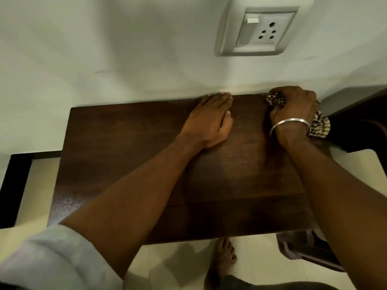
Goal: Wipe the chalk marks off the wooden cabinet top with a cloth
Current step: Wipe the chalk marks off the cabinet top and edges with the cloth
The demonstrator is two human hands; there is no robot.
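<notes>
The dark wooden cabinet top [125,155] fills the middle of the head view, its far edge against the wall. My right hand [293,106] presses a bunched checked cloth [276,99] onto the far right corner of the top; more of the cloth [320,126] sticks out past my wrist, which wears a metal bangle. My left hand [211,120] lies flat, palm down, on the wood near the far edge, fingertips almost at the wall. Faint pale specks show on the wood between the two hands. No clear chalk lines are visible elsewhere.
A white wall [104,49] rises behind the cabinet, with a switch and socket plate [259,30] above the right part. Dark furniture [360,120] adjoins the right side. A dark plastic object [301,248] sits low at the front right. My bare foot [224,256] stands on the tiled floor.
</notes>
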